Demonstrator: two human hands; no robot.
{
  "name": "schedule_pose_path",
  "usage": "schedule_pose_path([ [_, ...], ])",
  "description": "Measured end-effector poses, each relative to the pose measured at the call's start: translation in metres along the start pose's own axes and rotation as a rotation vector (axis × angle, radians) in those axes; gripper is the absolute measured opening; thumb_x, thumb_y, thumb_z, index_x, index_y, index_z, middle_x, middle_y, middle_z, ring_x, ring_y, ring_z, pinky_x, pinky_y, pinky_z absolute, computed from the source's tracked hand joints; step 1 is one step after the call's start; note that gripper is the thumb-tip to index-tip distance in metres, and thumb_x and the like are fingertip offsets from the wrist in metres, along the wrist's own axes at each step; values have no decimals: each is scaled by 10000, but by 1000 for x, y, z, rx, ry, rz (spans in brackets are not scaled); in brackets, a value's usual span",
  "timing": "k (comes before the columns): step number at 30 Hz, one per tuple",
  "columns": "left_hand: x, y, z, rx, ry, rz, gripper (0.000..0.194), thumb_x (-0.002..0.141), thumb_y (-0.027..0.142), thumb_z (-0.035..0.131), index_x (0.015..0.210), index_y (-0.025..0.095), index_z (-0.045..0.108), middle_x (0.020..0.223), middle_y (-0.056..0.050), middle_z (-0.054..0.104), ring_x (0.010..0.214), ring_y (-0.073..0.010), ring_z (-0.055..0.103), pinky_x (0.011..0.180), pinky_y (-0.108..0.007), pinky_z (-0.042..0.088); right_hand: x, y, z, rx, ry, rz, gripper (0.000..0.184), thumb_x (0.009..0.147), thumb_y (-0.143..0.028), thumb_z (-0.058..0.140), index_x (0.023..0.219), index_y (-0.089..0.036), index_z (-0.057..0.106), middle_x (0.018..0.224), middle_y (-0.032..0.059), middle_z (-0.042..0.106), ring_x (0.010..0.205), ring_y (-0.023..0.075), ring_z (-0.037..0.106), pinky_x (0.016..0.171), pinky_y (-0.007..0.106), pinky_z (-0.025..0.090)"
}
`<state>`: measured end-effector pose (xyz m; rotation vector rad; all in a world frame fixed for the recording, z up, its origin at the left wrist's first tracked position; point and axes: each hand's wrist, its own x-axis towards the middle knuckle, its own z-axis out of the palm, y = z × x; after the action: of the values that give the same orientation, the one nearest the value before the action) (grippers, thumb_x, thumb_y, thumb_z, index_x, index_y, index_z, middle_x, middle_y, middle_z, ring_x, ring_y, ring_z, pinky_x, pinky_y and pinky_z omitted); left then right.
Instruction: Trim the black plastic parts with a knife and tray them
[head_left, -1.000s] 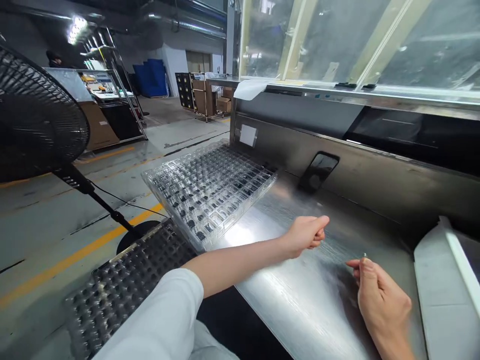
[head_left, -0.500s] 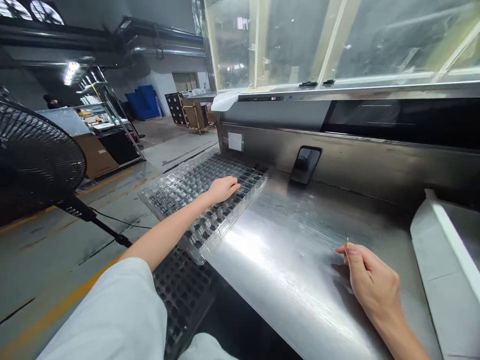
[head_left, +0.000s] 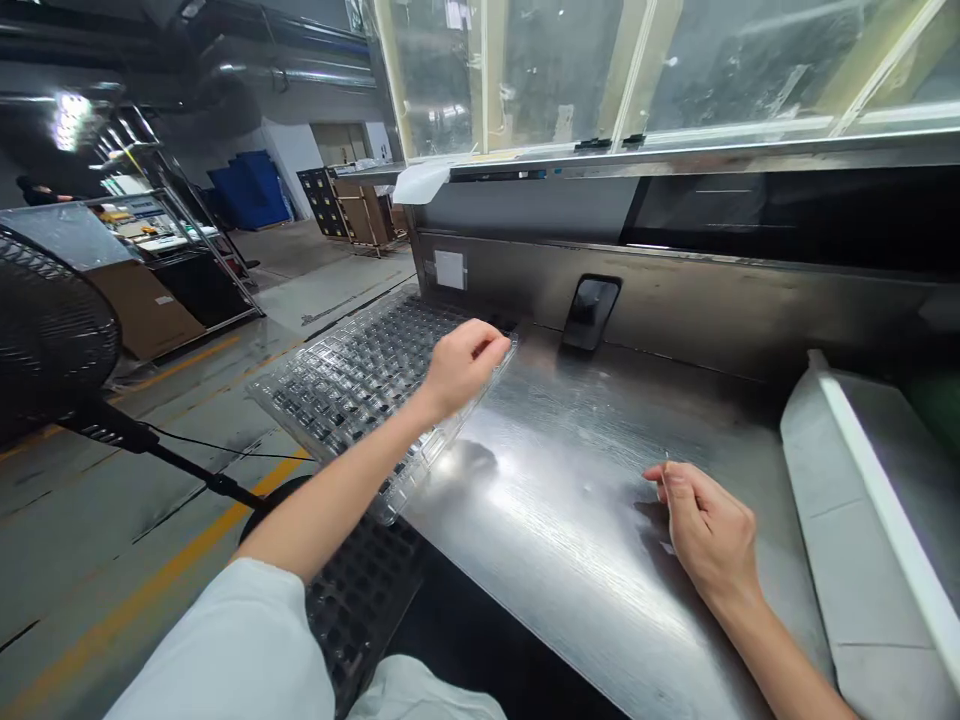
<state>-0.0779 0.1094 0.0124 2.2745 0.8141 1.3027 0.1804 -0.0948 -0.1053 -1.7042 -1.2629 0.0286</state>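
Head view shows the clear plastic tray point(head_left: 352, 385), full of small dark parts in rows of pockets, lying on the left end of the steel worktop point(head_left: 570, 540) with its left part jutting out past the edge over the floor. Just above the tray's right rim hangs the left hand point(head_left: 459, 365), fingers drawn together with thumb against fingertips as in a pinch; whether anything is between them cannot be told. Well to the right of the tray, the right hand point(head_left: 701, 530) rests low on the worktop, fingers curled, with a thin pin-like piece point(head_left: 664, 470) standing up between thumb and forefinger. Behind the tray rises the steel back wall, with a white label point(head_left: 450, 269) just past the tray's far corner and a black phone point(head_left: 592, 312) leaning against the wall to the tray's right. Below the tray's near corner sits a black pocketed tray point(head_left: 360, 600). Far right of the tray stands a white bin point(head_left: 862, 540). Left of the tray, on the floor side, is a black fan point(head_left: 52, 335).
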Motion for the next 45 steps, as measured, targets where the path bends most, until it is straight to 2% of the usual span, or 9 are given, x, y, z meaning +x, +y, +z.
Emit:
schedule_pose_path([
  [3,-16,41,63,-294,-86,-17,255,981,361,572,810,183,636,828,-17,639,777,-144,559,747,-260,421,-2,-1,4,77,64,70,688,1000,-760,377,820,-184,709,641,20,564,590,182,540,592,289,405],
  [7,-48,62,146,-707,-170,-344,329,915,473,595,766,180,590,659,19,532,591,-116,458,582,-240,376,-8,-5,5,229,180,63,684,989,-770,403,800,-183,700,622,14,534,595,178,518,602,283,405],
  [9,-62,61,176,-784,-203,-505,401,863,553,618,707,193,537,544,59,382,504,-104,339,491,-235,278,-7,-5,4,283,192,33,665,1003,-752,410,794,-190,700,663,25,562,609,178,514,623,290,414],
  [12,-76,54,197,-811,-303,-547,490,817,623,670,664,194,489,555,64,352,501,-87,285,476,-223,232,-3,-2,3,317,213,15,599,1052,-663,415,802,-198,698,686,21,555,657,180,527,669,289,413],
  [18,-87,49,193,-794,-481,-523,590,783,730,683,647,178,526,548,54,345,508,-93,287,477,-223,215,-4,-1,3,420,216,117,593,1060,-670,422,809,-192,669,623,-20,480,607,147,469,623,264,363],
  [28,-86,46,204,-769,-492,-429,607,816,751,641,621,189,516,565,30,400,534,-120,341,488,-238,248,-4,0,1,410,184,126,659,1026,-755,408,804,-191,666,623,-12,489,602,153,469,618,276,369],
  [38,-88,50,200,-802,-499,-440,559,871,695,616,675,176,547,558,52,364,529,-107,317,516,-235,262,-2,5,4,534,308,176,635,1038,-717,429,804,-175,662,594,-23,417,559,138,393,550,267,316],
  [41,-83,57,195,-810,-434,-410,493,899,639,617,765,164,619,583,42,437,530,-110,372,519,-232,312,-2,1,2,523,370,165,635,1036,-717,430,793,-178,660,593,-20,419,566,141,399,546,265,323],
  [45,-57,88,168,-889,-185,-339,366,921,521,644,850,163,665,665,2,578,579,-128,500,560,-245,425,0,-1,0,516,375,144,637,1030,-718,439,783,-174,658,584,-23,409,560,139,400,546,264,327],
])
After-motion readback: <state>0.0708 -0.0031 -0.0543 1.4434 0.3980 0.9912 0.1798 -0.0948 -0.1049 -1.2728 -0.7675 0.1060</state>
